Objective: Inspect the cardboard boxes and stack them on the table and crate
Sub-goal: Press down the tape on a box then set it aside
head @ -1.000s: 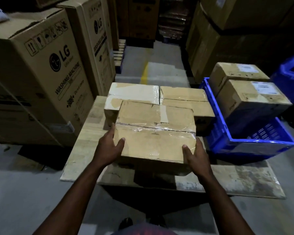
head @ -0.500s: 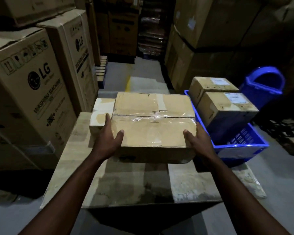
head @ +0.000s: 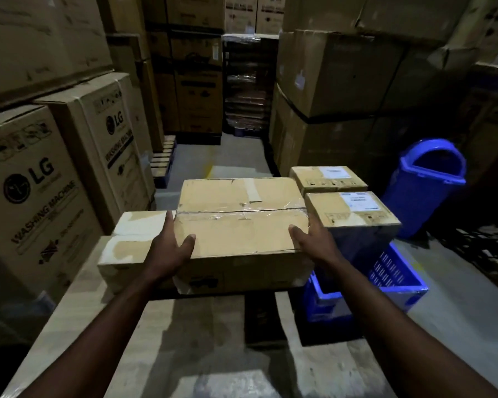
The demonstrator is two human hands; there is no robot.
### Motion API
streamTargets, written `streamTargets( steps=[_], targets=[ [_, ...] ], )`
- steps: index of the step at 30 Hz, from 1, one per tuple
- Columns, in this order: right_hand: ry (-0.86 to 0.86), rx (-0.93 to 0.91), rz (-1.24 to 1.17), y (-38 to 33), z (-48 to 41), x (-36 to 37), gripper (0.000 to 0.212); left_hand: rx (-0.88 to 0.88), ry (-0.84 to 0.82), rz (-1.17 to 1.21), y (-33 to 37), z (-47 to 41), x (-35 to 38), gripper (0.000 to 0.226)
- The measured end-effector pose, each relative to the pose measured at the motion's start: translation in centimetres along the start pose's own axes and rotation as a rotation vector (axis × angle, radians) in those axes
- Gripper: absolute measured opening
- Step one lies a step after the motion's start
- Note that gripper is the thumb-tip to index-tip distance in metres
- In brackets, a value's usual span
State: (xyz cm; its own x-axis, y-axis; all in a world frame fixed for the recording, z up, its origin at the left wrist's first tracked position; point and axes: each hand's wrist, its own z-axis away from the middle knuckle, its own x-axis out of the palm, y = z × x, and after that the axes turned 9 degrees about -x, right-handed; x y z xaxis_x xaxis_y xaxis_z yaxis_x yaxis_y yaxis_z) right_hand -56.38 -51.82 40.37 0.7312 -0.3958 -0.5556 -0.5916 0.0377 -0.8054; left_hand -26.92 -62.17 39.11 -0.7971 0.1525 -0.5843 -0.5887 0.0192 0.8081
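Note:
A taped brown cardboard box (head: 242,222) is held between my two hands over the far part of the wooden table (head: 202,334). My left hand (head: 170,248) grips its left side, thumb on the top face. My right hand (head: 311,239) grips its right side the same way. The box sits over other boxes; a lower box with pale patches (head: 130,245) shows to its left. Two smaller labelled boxes (head: 354,211) stand in the blue crate (head: 397,285) to the right of the table.
Tall LG washing-machine cartons (head: 41,196) line the left. Large cartons (head: 342,90) are stacked at the back right. A blue bin (head: 429,182) stands beyond the crate. A narrow floor aisle (head: 216,156) runs straight ahead.
The held box has moved away from me and higher over the boxes at the far side of the table. The view has tilted up; both hands keep their hold.

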Motion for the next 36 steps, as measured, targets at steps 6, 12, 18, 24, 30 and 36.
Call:
streamTargets(
  steps=[6, 12, 18, 24, 30, 36],
  targets=[
    [-0.044, 0.031, 0.088, 2.2, -5.1, -2.9, 0.053, 0.0, 0.035, -0.011, 3.1, -2.3, 2.8, 0.083],
    [-0.073, 0.017, 0.065, 3.5, -9.3, -3.2, 0.05, -0.021, 0.073, 0.02, 4.9, -5.5, 4.0, 0.079],
    [-0.075, 0.06, 0.059, 4.5, -12.6, -2.1, 0.05, -0.055, 0.035, 0.044, 5.0, -9.7, 4.9, 0.083],
    [-0.111, 0.087, 0.087, 5.9, -15.1, -0.5, 0.045, -0.088, 0.035, 0.067, 3.6, -12.6, 6.3, 0.082],
    [-0.133, 0.08, 0.094, 7.7, -15.6, 0.7, 0.038, -0.116, -0.001, 0.061, 1.6, -14.3, 7.9, 0.08],
    [-0.138, 0.102, 0.083, 9.2, -15.8, 1.4, 0.043, -0.124, -0.002, 0.052, 0.6, -14.8, 8.7, 0.079]
  ],
)
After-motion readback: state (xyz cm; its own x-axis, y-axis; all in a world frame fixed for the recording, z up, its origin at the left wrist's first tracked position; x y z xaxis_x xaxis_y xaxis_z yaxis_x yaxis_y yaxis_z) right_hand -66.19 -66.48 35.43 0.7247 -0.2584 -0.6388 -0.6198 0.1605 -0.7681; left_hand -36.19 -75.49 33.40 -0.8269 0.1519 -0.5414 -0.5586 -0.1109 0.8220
